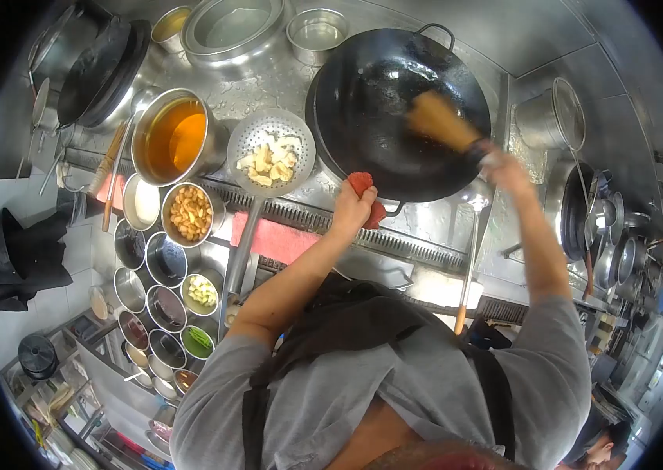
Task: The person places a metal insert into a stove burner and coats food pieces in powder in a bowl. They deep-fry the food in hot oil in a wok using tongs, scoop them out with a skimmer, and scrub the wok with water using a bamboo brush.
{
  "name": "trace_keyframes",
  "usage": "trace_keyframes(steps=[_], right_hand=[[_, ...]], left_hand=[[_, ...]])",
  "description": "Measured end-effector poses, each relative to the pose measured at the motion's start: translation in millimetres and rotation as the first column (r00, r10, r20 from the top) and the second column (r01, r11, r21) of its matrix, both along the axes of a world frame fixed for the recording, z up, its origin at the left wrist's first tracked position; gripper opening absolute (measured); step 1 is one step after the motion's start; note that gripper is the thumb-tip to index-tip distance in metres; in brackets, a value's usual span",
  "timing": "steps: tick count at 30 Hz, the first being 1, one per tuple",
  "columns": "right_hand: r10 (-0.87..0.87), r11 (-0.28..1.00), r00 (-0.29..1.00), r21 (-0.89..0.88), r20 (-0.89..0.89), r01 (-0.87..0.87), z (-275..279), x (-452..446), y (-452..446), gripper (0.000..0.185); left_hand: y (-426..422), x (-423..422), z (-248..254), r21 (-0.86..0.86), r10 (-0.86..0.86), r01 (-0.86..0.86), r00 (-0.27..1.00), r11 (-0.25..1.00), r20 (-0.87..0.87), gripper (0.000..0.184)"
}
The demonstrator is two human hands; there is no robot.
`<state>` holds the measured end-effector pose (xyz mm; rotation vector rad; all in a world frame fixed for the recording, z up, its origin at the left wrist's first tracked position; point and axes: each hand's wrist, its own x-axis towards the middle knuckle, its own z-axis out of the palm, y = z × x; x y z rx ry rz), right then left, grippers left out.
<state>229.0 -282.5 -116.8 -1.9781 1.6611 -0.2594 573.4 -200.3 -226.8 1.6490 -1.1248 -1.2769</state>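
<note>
A large black wok (371, 102) sits on the stove in the upper middle, its inside dark and shiny. My left hand (353, 210) is closed on a folded red cloth (360, 182) at the wok's near rim, beside its loop handle (396, 210). My right hand (506, 172) grips a bamboo wok brush (443, 120), whose bristles reach into the right side of the wok. Brush and hand are smeared by motion. Left of the wok, a perforated strainer (239, 133) holds pale chunks of food (270, 160).
A pot of orange oil (161, 153) and a bowl of browned pieces (188, 213) stand at left. Several ingredient tins (165, 258) are below them. A ladle (469, 262) lies right of centre. A pink cloth (281, 239) lies along the stove's front edge.
</note>
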Motion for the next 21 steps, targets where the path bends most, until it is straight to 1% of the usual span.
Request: trace_keyframes(steps=[1,2,3,4,5,6,7,8,9,10,11,12,13,14,15,16,17,18,19,20,21], right_hand=[[-0.123,0.959,0.761,0.121,-0.637,0.257,63,21,-16,0.054],[-0.280,0.960,0.755,-0.151,-0.593,0.237,64,21,-17,0.052],[-0.421,0.883,0.753,-0.420,-0.505,0.212,64,20,-21,0.050],[-0.425,0.880,0.757,-0.422,-0.496,0.217,56,25,-24,0.050],[-0.464,0.833,0.842,-0.460,-0.277,0.308,40,36,-24,0.051],[-0.478,0.780,0.878,-0.480,-0.039,0.403,24,49,-24,0.051],[-0.485,0.816,0.872,-0.392,-0.065,0.425,2,65,-18,0.054],[-0.487,0.846,0.868,-0.299,-0.094,0.442,-22,80,-11,0.057],[-0.415,0.908,0.909,-0.079,-0.033,0.412,-41,92,-1,0.059],[-0.364,0.924,0.930,0.145,0.053,0.354,-47,107,17,0.061],[-0.215,0.970,0.976,0.119,0.026,0.210,-45,108,35,0.061],[-0.057,0.994,0.998,0.088,-0.008,0.057,-24,108,46,0.062],[-0.047,0.985,0.993,0.162,-0.104,0.064,2,91,51,0.058],[0.030,0.984,0.982,0.175,-0.188,0.004,5,50,39,0.053],[0.137,0.982,0.989,-0.122,-0.060,-0.143,-47,-38,13,0.051],[-0.111,0.992,0.890,0.000,-0.443,0.123,50,-26,27,0.051],[-0.262,0.961,0.884,-0.187,-0.387,0.203,77,-55,33,0.050],[-0.393,0.906,0.829,-0.321,-0.397,0.276,90,-71,36,0.048],[-0.511,0.832,0.766,-0.449,-0.389,0.327,97,-80,42,0.046],[-0.530,0.823,0.757,-0.448,-0.382,0.350,89,-86,61,0.046],[-0.560,0.757,0.809,-0.506,-0.179,0.412,75,-90,83,0.047]], left_hand=[[2,0,-4,0.001,0.006,-0.006,1.000,1.000,-0.001,0.048],[4,0,-2,0.003,0.002,-0.002,1.000,1.000,0.006,0.048],[2,-1,1,0.012,0.004,-0.004,1.000,1.000,0.000,0.049],[2,-2,3,0.021,0.006,-0.006,1.000,1.000,-0.005,0.049],[3,-1,5,0.017,0.000,0.000,1.000,1.000,0.005,0.049],[1,0,7,0.045,-0.004,0.005,1.000,0.999,-0.022,0.047],[0,0,8,0.075,-0.009,0.012,0.999,0.997,-0.049,0.044],[0,0,9,0.069,-0.012,0.015,0.999,0.998,-0.042,0.044],[-2,0,9,0.047,-0.010,0.011,0.999,0.999,-0.037,0.048],[-1,3,6,0.030,-0.022,0.023,0.999,0.999,-0.023,0.051],[-1,2,3,-0.041,-0.044,0.043,0.999,0.998,-0.026,0.048],[-9,1,1,-0.056,-0.068,0.068,0.998,0.996,-0.013,0.048],[-11,3,-3,-0.048,-0.076,0.075,0.997,0.996,-0.017,0.045],[-6,4,-3,-0.035,-0.087,0.086,0.996,0.996,-0.017,0.042],[1,2,31,0.014,-0.083,0.086,0.989,0.996,-0.122,0.039],[1,9,13,0.063,-0.062,0.073,0.985,0.995,-0.162,0.037],[2,12,28,0.196,-0.009,0.029,0.995,0.980,-0.101,0.037],[17,8,60,0.143,0.053,-0.040,0.995,0.989,-0.089,0.035],[10,34,1,0.037,0.099,-0.092,0.961,0.995,-0.258,0.033],[32,36,29,0.042,0.184,-0.179,0.957,0.983,-0.224,0.032],[53,39,53,0.051,0.197,-0.192,0.967,0.980,-0.160,0.036]])
